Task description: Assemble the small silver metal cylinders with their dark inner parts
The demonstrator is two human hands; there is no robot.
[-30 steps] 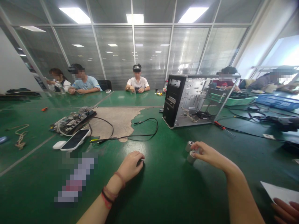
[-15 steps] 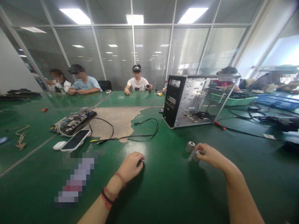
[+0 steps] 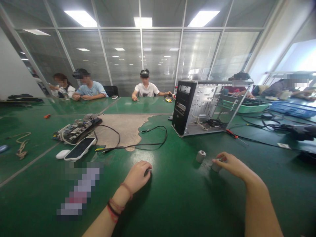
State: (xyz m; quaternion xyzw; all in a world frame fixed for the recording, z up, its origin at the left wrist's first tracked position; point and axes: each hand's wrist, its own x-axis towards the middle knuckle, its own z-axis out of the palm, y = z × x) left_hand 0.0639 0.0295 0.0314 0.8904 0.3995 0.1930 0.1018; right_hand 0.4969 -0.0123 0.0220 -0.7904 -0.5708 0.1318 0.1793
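At near right, we see a dull, metal-looking cylinder (image 3: 200,158) and a second cylinder (image 3: 215,167), equally dull, on the glossy tabletop (image 3: 177,200); farther off, a bare-metal computer case (image 3: 197,108) with a plastic-looking front (image 3: 182,113); at left, a matt patch (image 3: 124,126).

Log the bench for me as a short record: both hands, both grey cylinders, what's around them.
Left hand: fingers curled, small pale thing at the fingertips, too small to name
Right hand: thumb and fingers around the top of a grey cylinder
Second cylinder: upright on the green table, apart from the right hand
Beyond the cylinders: open-sided computer case
By the case: red-handled screwdriver
Farther left: phone, circuit board, black cable
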